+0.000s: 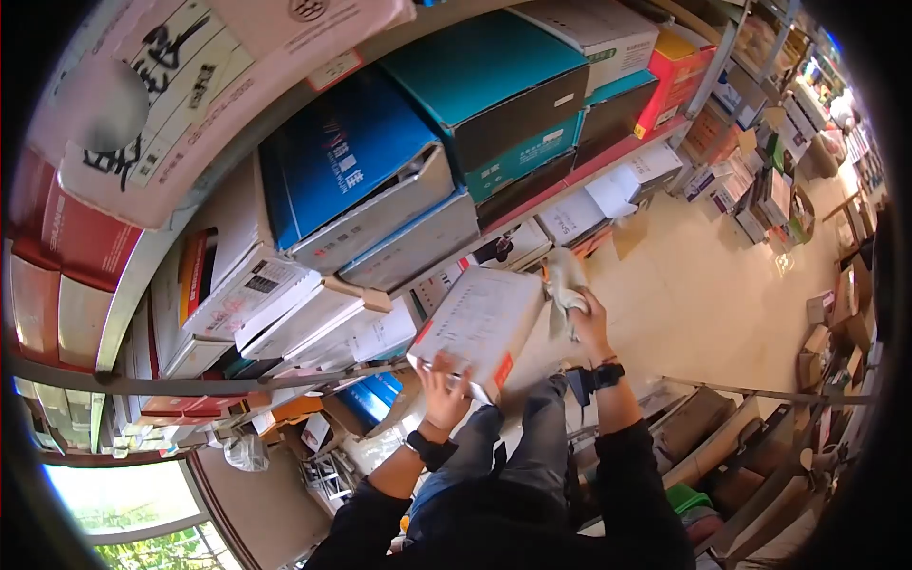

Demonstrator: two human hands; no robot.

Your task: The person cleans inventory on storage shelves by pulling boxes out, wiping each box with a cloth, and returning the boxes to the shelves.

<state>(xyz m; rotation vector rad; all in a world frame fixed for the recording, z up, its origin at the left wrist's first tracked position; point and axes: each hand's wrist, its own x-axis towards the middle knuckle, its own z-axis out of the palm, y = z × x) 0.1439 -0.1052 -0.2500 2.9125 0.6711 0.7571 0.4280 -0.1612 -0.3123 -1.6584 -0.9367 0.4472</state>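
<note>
A white cardboard box point(480, 328) with printed text and a red patch at its lower corner is in front of my body, beside the shelf. My left hand point(444, 389) presses against its near left end, fingers spread over the edge. A pale, crumpled cloth point(567, 290) is bunched in my right hand point(591, 326), just off the box's right side. The fingers of that hand are wrapped round the cloth.
Shelves on the left hold a blue box point(347, 157), a teal box point(484, 71) and several white boxes. More cartons point(760, 195) stand on the floor at the back right. A rack of cardboard point(712, 432) lies at the lower right. A window point(123, 499) is at the lower left.
</note>
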